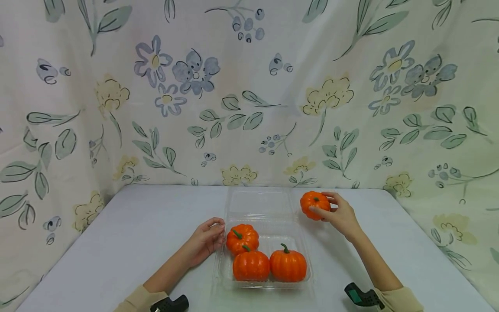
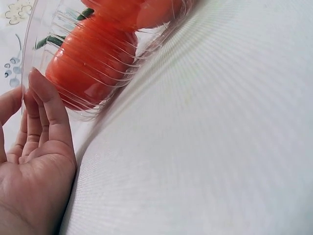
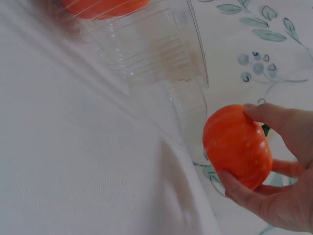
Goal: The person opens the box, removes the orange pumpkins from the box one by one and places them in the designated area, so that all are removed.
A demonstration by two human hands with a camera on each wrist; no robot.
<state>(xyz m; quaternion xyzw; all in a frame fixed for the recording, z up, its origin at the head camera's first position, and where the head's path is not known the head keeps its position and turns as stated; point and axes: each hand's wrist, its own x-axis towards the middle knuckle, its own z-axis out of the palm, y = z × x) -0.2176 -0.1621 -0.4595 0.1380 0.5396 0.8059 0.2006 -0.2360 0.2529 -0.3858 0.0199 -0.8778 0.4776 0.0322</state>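
Note:
A small orange toy pumpkin (image 1: pixel 315 205) is held by my right hand (image 1: pixel 344 217), fingers and thumb on its sides, raised beyond the right back corner of the clear plastic container (image 1: pixel 277 242). In the right wrist view the held pumpkin (image 3: pixel 236 146) shows its green stem mostly behind the thumb. My left hand (image 1: pixel 206 242) pinches the container's left rim between thumb and fingertips, as the left wrist view shows. Inside the container sit three more pumpkins: one at back left (image 1: pixel 242 239), one at front left (image 1: pixel 251 266) and one at front right (image 1: pixel 288 265).
The container's hinged lid (image 1: pixel 259 204) lies folded open toward the back. A white table (image 1: pixel 156 221) carries everything, and a floral curtain (image 1: pixel 241 108) hangs along its back edge and sides. A dark band (image 1: pixel 362 297) sits at the right wrist.

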